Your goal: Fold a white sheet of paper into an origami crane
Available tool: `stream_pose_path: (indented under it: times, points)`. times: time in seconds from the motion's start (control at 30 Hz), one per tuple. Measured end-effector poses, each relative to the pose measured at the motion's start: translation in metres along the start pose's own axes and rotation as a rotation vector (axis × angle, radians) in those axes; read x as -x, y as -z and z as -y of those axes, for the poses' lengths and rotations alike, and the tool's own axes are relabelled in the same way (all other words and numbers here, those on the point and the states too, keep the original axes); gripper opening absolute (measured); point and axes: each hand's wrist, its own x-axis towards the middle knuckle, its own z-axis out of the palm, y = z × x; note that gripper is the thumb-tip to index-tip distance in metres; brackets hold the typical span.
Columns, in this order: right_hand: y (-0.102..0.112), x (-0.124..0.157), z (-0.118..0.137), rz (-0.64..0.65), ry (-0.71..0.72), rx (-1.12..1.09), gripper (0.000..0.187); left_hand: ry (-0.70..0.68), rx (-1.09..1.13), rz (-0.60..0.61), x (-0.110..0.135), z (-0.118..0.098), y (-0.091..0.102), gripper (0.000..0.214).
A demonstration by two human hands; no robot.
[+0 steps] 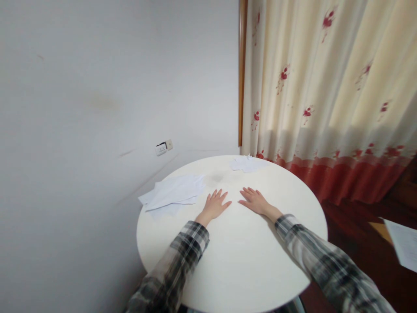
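Observation:
My left hand [214, 205] lies palm down on the round white table [241, 256], its fingers spread and nothing under them that shows. Across a small gap, my right hand [256, 201] rests flat on the same tabletop, fingers stretched out and holding nothing. Just left of my left hand is a stack of white paper sheets [176, 191], loosely piled and reaching past the table's left edge. Beyond both hands, near the far edge, lie some smaller white paper pieces [246, 164]. Plaid sleeves cover both forearms.
A pale wall [81, 130] with a power socket [160, 149] borders the table on the left. Behind and right hangs a cream and red floral curtain [319, 87]. At the far right, a printed sheet [404, 243] sits above the dark floor [352, 226].

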Motion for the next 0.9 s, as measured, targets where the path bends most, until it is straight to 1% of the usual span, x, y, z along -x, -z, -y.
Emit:
stream_pose_path:
  times: [0.9]
  points:
    - [-0.0006,-0.0009,-0.0004,0.007,-0.005,-0.004,0.071,-0.003,-0.008,-0.013,0.0001,0.0003,-0.0006,0.065]
